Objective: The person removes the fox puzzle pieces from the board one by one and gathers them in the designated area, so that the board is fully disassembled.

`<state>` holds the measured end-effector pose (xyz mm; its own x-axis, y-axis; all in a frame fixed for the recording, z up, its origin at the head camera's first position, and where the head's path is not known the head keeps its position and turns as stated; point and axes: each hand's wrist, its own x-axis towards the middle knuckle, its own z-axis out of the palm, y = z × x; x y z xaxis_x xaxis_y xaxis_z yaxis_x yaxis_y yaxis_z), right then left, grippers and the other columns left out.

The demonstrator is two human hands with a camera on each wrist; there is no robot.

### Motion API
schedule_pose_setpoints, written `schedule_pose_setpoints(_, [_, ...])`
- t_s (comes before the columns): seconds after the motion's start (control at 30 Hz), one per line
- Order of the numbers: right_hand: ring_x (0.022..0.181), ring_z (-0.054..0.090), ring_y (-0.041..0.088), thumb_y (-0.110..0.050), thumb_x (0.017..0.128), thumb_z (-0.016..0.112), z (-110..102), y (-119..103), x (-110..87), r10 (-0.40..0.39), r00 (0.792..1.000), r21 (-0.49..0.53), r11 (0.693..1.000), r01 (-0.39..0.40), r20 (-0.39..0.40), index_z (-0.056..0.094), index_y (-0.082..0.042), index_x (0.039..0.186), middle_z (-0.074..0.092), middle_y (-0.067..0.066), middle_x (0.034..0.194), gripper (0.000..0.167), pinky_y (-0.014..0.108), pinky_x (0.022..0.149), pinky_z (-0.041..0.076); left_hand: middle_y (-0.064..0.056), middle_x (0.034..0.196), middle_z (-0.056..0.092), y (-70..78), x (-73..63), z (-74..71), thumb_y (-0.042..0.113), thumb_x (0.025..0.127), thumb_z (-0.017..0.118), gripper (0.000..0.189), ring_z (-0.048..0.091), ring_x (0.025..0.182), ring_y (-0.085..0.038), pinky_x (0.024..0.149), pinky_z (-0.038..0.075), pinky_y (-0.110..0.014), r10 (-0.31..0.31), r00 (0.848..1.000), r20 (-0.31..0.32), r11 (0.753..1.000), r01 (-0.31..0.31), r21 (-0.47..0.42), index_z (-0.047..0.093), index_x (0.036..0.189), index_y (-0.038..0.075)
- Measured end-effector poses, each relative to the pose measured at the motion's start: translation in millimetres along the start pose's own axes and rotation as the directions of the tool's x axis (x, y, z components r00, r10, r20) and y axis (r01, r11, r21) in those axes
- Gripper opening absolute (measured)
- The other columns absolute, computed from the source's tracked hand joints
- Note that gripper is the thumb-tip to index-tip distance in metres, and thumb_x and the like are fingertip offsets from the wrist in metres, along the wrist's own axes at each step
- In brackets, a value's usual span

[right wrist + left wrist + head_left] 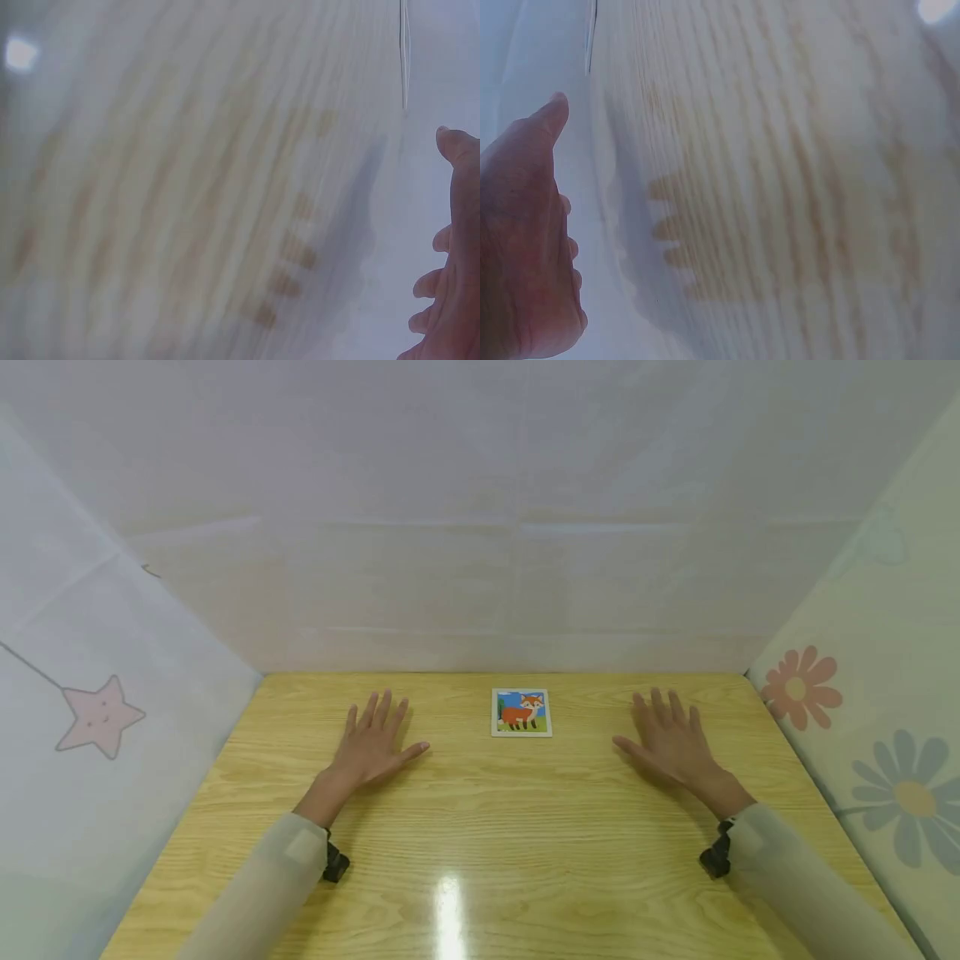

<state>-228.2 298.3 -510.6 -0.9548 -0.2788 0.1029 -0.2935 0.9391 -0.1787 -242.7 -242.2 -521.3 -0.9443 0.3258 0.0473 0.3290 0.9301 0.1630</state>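
A small square fox picture puzzle (521,712) with a pale frame lies flat near the table's far edge, between the two hands. To its left is my left hand (372,745), palm down with fingers spread and holding nothing. My right hand (670,745) mirrors it on the other side, fingers likewise spread, with nothing in its grasp. In the left wrist view the left hand (526,240) shows at the left edge, above its shadow on the wood. The right wrist view has the right hand (454,262) at the right edge, also over a shadow.
The wood-grain table (480,827) meets a pale cloth wall (480,585) at the back. Side cloths rise left and right, printed with a pink star (101,717) and flowers (801,688). Black wrist devices (335,863) sit at both sleeve cuffs.
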Motion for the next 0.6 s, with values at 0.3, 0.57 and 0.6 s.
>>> schedule_pose_setpoints(0.3, [0.157, 0.01, 0.058, -0.069, 0.104, 0.049, 0.2, -17.6, 16.8, -0.003, 1.0, -0.012, 1.0, 0.004, 0.018, 0.024, -0.005, 0.169, 0.019, 0.032, 0.171, 0.095, 0.082, 0.119, 0.009, -0.023, 0.176, 0.009, 9.5, -0.4, -1.2, 0.081, 0.099, 0.042, 0.102, 0.006, 0.162, -0.046, 0.126, 0.003, -0.073, -0.004, 1.0, 0.004, 1.0, 0.004, 0.002, 0.023, 0.17, 0.01])
schedule_pose_setpoints(0.57, [0.158, 0.005, 0.057, -0.072, 0.104, 0.044, 2.5, -33.3, 24.3, 0.0, 0.998, -0.005, 1.0, 0.0, 0.07, 0.018, -0.006, 0.17, 0.013, 0.032, 0.172, 0.096, 0.08, 0.121, 0.004, -0.023, 0.176, 0.01, 5.4, 4.4, 9.3, 0.082, 0.099, 0.041, 0.103, 0.009, 0.162, -0.047, 0.125, 0.003, -0.073, 0.013, 1.0, 0.002, 1.0, -0.013, 0.002, 0.022, 0.17, 0.01])
schedule_pose_setpoints(0.6, [0.158, 0.005, 0.057, -0.072, 0.104, 0.043, 3.1, -35.0, 25.0, -0.001, 0.997, -0.008, 1.0, 0.002, 0.073, 0.018, -0.006, 0.17, 0.013, 0.032, 0.172, 0.096, 0.08, 0.121, 0.004, -0.022, 0.176, 0.009, 6.9, 4.1, 8.1, 0.081, 0.099, 0.041, 0.103, 0.007, 0.162, -0.046, 0.126, 0.003, -0.073, 0.015, 1.0, 0.009, 1.0, -0.015, 0.005, 0.021, 0.17, 0.01])
